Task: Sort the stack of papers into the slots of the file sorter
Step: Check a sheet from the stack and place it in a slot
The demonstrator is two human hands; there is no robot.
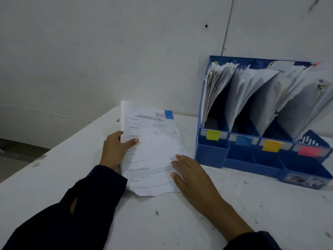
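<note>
Stack of papers (pixel 153 150) lay on the white surface (pixel 252 204), just left of the blue file sorter (pixel 261 159). Left hand (pixel 115 148) gripped the stack's left edge, thumb on top and fingers curled under. Right hand (pixel 191 175) lay flat and relaxed on the lower right corner, holding nothing.

Top sheet carried a blue tag (pixel 169 114) at its upper right corner. Sorter slots were marked, left to right, with a yellow tag (pixel 213 135), blue tag (pixel 243 140), orange tag (pixel 271 146) and pink tag (pixel 309 152).

Risks, as judged: slots already crammed and papers fanning out, so a new sheet could crumple or snag. Lifting by one edge could drag along the sheet beneath. Dim light could cause yellow and orange to be mixed up.

Legible print: the bold heading "PERNYATAAN" low on the form; remaining text too small to read.
</note>
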